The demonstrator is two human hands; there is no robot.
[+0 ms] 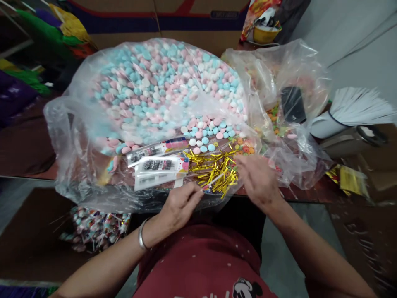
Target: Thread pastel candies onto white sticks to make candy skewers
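Left of the gold ties (221,169), we judge the boxed lollipops (97,227) finished; behind them, loose candies (167,82) remain. Our left grip (182,203) pinches a white stick (216,180) over the ties; to their right, we cannot tell whether our right grip (259,180) is closed.

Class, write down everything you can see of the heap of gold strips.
The gold strips are thin and shiny, like metallic foil. They lie loose in a tangled heap, pointing many ways. The heap sits just right of the printed bags and nearer than the pastel candies. A thin white stick crosses in front of it. The right hand is blurred beside it; contact is unclear.
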